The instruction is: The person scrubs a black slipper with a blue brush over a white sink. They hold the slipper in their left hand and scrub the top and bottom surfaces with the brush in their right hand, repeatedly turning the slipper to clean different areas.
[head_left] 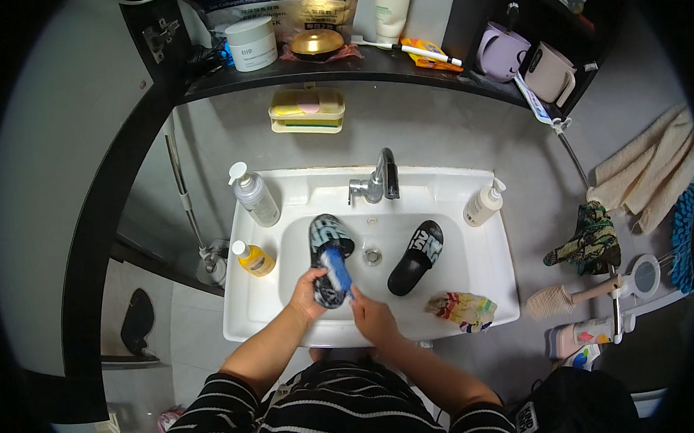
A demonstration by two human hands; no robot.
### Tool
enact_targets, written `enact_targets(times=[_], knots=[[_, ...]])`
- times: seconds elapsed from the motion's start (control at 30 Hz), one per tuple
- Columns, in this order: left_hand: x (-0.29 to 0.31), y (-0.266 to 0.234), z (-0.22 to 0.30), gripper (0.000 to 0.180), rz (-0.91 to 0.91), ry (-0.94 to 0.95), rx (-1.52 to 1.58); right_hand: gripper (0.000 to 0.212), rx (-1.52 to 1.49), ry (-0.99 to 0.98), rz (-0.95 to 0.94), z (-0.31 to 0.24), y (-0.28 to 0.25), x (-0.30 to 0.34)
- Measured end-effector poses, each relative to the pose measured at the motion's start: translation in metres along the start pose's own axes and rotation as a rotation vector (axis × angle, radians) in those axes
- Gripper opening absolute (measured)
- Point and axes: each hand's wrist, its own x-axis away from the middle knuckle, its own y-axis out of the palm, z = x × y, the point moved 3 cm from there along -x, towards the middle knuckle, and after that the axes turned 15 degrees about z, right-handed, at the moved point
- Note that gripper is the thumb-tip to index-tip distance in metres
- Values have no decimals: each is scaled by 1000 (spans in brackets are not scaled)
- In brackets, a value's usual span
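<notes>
My left hand (308,296) grips a black slide sandal (329,228) by its near end, over the left part of the white sink (302,182). The sandal has a pale pattern on its strap. My right hand (374,318) is closed on the handle of a blue scrub brush (339,273), whose pale bristles lie against the sandal's footbed. A second black slide sandal (410,267), with white lettering on its strap, rests in the basin on the right. Between the two sandals is the drain (372,256). My fingers partly cover the brush handle and the sandal's near end.
A chrome faucet (376,183) stands behind the basin. Pump bottles (255,201) and a yellow bottle (255,260) line the left rim; a white pump bottle (483,203) stands at right. A crumpled patterned piece (462,310) lies near right. A dark shelf (322,74) hangs above.
</notes>
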Motion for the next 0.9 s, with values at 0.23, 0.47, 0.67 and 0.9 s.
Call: enact_targets(times=[0.23,0.47,0.67,0.9], knots=[[24,19,-13,62,-112,209,-251,34,57,91,149,23,7,-30],[22,30,-19,74,-37,449,-304,38,264,-17,80,21,6,-24],[32,47,-5,58,-37,376,-236,40,274,-43,58,14,5,-21],[34,45,-21,82,-29,386,-393,33,272,75,82,17,2,-47]])
